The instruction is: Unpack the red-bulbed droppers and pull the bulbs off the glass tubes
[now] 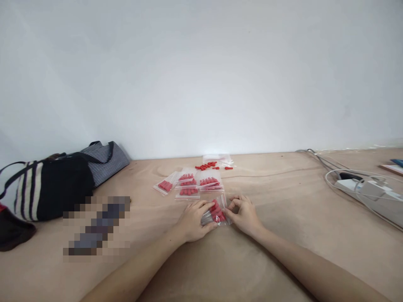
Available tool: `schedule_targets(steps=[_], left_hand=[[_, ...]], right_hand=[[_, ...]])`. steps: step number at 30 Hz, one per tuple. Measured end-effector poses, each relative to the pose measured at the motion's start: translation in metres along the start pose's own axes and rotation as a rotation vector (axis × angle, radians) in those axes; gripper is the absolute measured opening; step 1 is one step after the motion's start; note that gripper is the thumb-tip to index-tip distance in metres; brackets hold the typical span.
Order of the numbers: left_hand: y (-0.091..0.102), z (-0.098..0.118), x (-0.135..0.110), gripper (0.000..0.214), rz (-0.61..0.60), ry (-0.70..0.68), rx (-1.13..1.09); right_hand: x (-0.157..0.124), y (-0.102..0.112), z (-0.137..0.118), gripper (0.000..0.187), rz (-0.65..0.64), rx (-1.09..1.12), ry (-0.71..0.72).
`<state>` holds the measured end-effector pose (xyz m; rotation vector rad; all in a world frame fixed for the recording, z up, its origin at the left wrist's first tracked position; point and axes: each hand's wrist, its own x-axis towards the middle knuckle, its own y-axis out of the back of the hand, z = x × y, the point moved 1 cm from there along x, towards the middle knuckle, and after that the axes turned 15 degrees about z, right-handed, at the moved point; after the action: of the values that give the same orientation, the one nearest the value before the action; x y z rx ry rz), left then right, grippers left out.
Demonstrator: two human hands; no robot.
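A small clear zip-lock bag [217, 212] holding several red pieces with clear, tube-like parts lies in front of me on the table. My left hand [195, 221] grips it from the left, thumb and forefinger on either side of the red ends. At the bag's right side, by the zip strip, my right hand [245, 214] pinches the edge between thumb and fingers. Just beyond lie filled zip-lock bags [188, 191], some overlapping, each with red pieces inside. Loose red pieces [206, 166] are heaped behind them, near another clear bag [217, 159].
To the left lie a black bag with white stripes [63, 188], a striped bag [108, 161] and a blurred-out object [99, 226]. A white power strip [371, 197] with cables is at the right. A pale wall [201, 75] closes off the wooden table [299, 209].
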<state>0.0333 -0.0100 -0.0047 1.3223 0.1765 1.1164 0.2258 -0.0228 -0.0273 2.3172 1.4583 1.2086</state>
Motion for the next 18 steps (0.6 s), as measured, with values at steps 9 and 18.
schedule_targets(steps=[9, 18], left_hand=[[-0.002, 0.010, 0.015, 0.037, 0.011, -0.019, -0.094], [-0.023, 0.008, 0.044, 0.028, 0.083, -0.142, -0.136]], right_hand=[[0.000, 0.002, -0.002, 0.018, 0.064, -0.035, 0.037], [0.003, -0.001, 0.002, 0.024, -0.015, 0.061, 0.064]])
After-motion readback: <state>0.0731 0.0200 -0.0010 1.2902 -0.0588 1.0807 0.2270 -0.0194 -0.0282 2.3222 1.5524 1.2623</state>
